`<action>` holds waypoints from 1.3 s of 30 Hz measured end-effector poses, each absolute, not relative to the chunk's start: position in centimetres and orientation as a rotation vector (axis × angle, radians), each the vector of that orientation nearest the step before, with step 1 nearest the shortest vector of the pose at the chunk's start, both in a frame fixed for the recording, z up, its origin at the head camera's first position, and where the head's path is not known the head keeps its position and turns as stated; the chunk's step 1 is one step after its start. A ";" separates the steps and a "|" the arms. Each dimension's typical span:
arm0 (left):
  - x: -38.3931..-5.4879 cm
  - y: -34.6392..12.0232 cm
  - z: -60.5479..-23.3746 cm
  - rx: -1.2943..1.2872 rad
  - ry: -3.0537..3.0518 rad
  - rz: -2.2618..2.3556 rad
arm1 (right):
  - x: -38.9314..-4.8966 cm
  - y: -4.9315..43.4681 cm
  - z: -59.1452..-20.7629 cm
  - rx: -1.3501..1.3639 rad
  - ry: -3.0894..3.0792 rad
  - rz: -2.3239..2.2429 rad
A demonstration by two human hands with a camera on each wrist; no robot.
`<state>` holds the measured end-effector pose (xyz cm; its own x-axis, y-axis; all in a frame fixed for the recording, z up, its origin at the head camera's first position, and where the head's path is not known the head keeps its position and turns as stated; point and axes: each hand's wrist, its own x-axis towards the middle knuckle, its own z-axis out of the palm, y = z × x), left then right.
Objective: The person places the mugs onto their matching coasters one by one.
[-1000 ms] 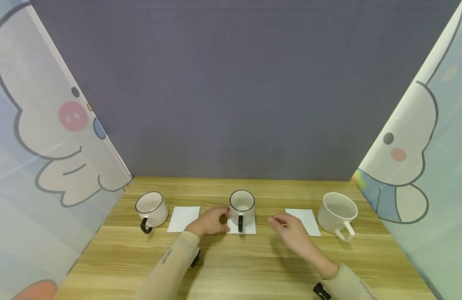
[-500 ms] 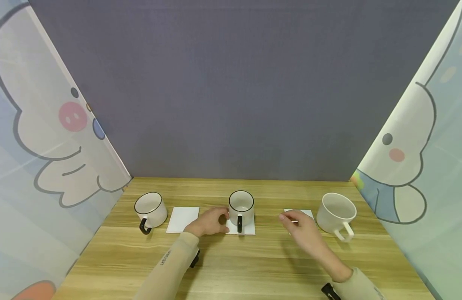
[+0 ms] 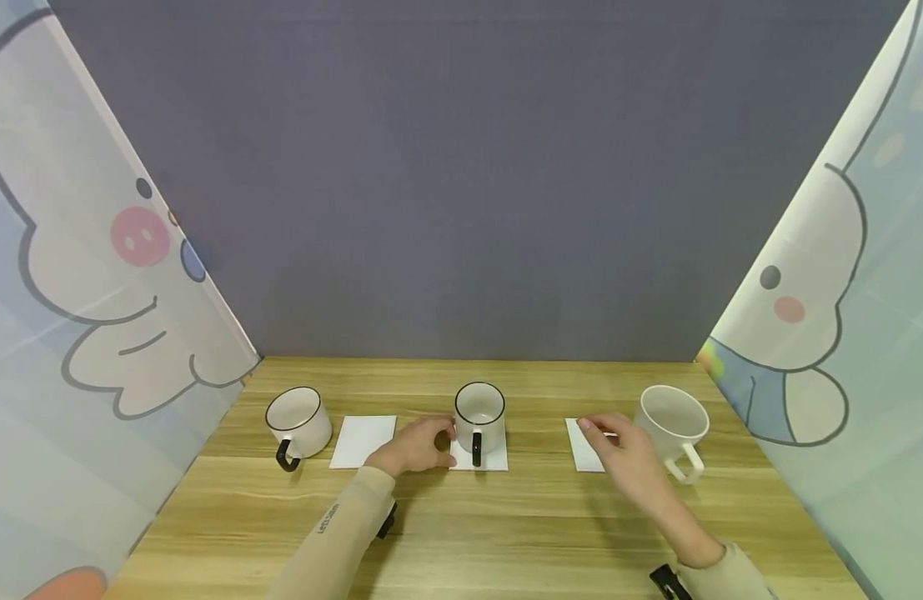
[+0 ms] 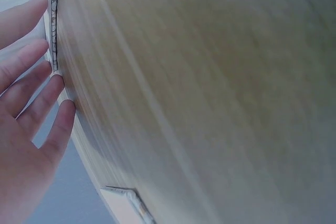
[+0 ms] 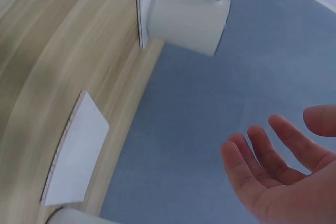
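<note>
On a white square cardboard coaster [image 3: 495,460] in the middle stands a white mug [image 3: 482,410] with a dark rim and black handle towards me. My left hand [image 3: 414,447] is at that coaster's left edge; in the left wrist view its extended fingertips meet the corrugated edge [image 4: 53,35]. My right hand [image 3: 632,467] hovers over the right coaster [image 3: 584,454], partly covering it. In the right wrist view this hand [image 5: 286,182] has relaxed, spread fingers holding nothing. Just beyond it stands a larger plain white mug [image 3: 659,429], partly hidden by the hand.
Another dark-rimmed white mug [image 3: 303,427] with a black handle stands at the left, beside a third coaster [image 3: 362,442]. A grey panel [image 3: 461,183] closes the wooden table's [image 3: 446,542] back; cartoon-printed sheets flank both sides.
My right hand has moved rightwards from beside the right coaster to above it, closer to the plain white mug. The left hand stays at the middle coaster. The camera view shifts slightly.
</note>
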<state>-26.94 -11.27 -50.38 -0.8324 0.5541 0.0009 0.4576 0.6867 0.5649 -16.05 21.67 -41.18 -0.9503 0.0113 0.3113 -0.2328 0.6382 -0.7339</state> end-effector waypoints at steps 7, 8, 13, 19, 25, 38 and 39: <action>-26.9 -11.2 -50.4 0.804 2.730 0.828 | -15.9 23.3 -40.9 0.152 -2.533 1.135; -26.9 -11.2 -50.4 0.802 2.729 0.827 | -16.0 23.6 -40.9 0.149 -2.523 1.122; -26.8 -11.2 -50.3 0.805 2.734 0.829 | -15.9 24.7 -41.4 0.113 -2.507 1.068; -26.7 -11.3 -50.4 0.806 2.740 0.829 | -15.9 26.0 -41.9 0.063 -2.484 1.054; -26.8 -11.2 -50.5 0.810 2.741 0.830 | -15.7 27.2 -42.0 0.035 -2.485 1.028; -26.7 -11.2 -50.3 0.806 2.736 0.843 | -15.2 29.2 -42.1 -0.045 -2.511 1.024; -26.7 -11.1 -50.3 0.803 2.734 0.845 | -15.1 29.4 -42.1 -0.056 -2.513 1.021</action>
<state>-26.72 -11.14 -50.30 -0.8406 0.5417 -0.0025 0.4459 0.6946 0.5646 -15.13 29.36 -42.06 -0.9089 0.1925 0.3699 -0.1199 0.7288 -0.6741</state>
